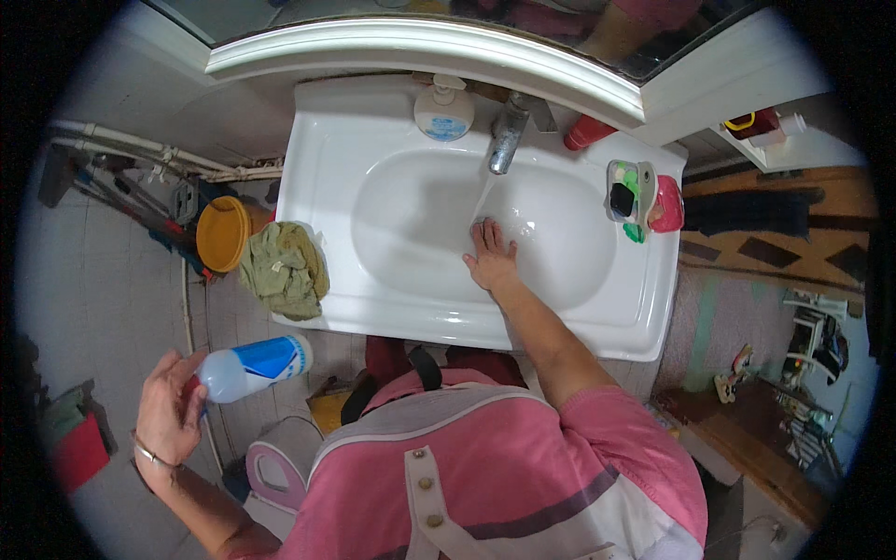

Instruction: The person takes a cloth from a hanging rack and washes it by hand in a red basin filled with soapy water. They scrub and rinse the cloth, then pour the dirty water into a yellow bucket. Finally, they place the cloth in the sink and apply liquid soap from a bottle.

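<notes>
My left hand (168,406) grips the red top of a translucent plastic bottle (255,365) with a blue and white label. It holds the bottle nearly level, left of the sink's front edge. My right hand (493,253) reaches into the white ceramic sink (413,259), palm down near the drain, fingers spread and holding nothing. A thin stream of water (483,198) runs from the metal faucet (508,136) towards the fingertips. Whether the fingers touch the basin or cover the drain is partly hidden.
A white pump bottle (444,112) and a red tube (588,133) stand behind the basin. Soap boxes (633,196) sit on the right rim. A green cloth (283,269) hangs over the left edge beside a yellow basin (222,234). A framed mirror (434,42) rises behind.
</notes>
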